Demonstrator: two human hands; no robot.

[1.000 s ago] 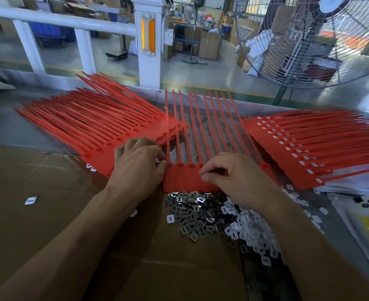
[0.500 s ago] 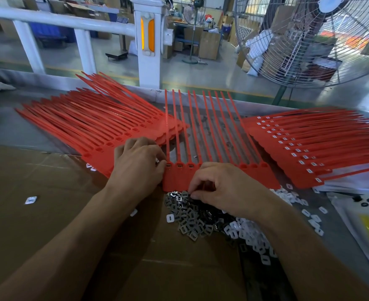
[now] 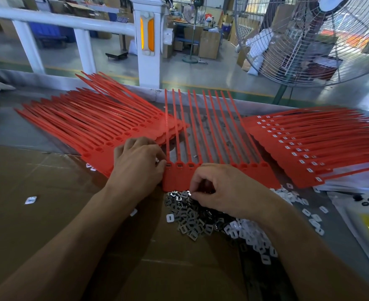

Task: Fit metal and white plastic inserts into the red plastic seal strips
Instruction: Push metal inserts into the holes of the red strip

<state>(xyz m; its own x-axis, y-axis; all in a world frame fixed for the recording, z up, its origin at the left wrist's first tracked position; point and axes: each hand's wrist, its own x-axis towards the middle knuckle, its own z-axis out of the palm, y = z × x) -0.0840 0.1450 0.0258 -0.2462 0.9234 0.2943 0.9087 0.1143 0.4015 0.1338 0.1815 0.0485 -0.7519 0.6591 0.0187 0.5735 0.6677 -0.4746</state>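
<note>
A row of red seal strips (image 3: 203, 131) lies side by side in front of me, heads toward me. My left hand (image 3: 138, 168) rests with curled fingers against the left edge of that row's heads. My right hand (image 3: 224, 192) reaches down onto the pile of metal inserts (image 3: 187, 216) just below the strip heads, its fingertips pinching at a metal insert. White plastic inserts (image 3: 250, 237) lie heaped to the right of the metal ones, partly under my right forearm.
A fanned stack of red strips (image 3: 81, 124) lies at the left, and another stack with white inserts fitted (image 3: 309, 146) at the right. Brown cardboard (image 3: 38, 192) covers the near table. A large fan (image 3: 309, 40) stands behind, beside a white railing (image 3: 70, 20).
My right hand drew back from the strip heads down to the metal insert pile and pinches there. My left hand stayed put.
</note>
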